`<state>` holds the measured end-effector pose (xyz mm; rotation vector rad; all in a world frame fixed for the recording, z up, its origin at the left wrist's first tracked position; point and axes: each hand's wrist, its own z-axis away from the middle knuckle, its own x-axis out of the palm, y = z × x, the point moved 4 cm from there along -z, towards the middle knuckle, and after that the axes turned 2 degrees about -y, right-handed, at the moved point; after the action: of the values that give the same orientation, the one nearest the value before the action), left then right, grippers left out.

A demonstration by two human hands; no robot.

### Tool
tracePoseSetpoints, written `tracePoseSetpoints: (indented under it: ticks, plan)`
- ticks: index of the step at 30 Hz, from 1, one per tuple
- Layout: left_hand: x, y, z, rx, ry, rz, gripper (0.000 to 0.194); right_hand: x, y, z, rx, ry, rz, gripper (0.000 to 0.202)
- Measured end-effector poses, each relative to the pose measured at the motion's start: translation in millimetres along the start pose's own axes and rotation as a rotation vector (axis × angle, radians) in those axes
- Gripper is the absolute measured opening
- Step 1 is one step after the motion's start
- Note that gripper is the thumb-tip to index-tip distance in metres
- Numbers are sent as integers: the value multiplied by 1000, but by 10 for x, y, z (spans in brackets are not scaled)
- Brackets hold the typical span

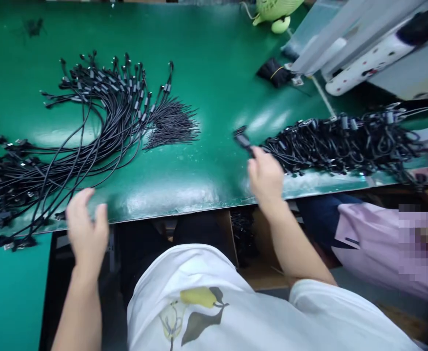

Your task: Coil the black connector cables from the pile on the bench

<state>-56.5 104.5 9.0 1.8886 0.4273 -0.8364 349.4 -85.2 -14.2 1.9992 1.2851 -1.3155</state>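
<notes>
My right hand is closed on a black cable, whose connector end sticks out past the fingers over the green table. Beside that hand, to the right, lies a long heap of coiled black cables. My left hand is at the table's front edge with thumb and fingers apart, and nothing shows in it. Just beyond it spreads a bundle of long black cables with connectors at both ends. A pile of thin black strips lies against the bundle's right side.
The green table spans the view. At the back right are a black bundle with a yellow band, a light green object and a spotted white tube. A person in a pink top sits at right. Below is a cardboard box.
</notes>
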Motion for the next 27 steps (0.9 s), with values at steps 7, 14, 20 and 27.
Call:
tracePoseSetpoints:
  ticks: [7,14,20,27]
  plan:
    - [-522,-715,165,-201,-28,-456,49,31,1457,-95,166,297,17,55]
    - [-740,-643,65,-152,3,-525,58,-103,549,-123,50,255,4,46]
    - [-945,-307,-17,186,116,-449,49,37,-1625,-160,-511,-286,-528,41]
    - [-986,25,205,226,-141,-319,35,117,-3530,-387,-1044,-521,-592,40]
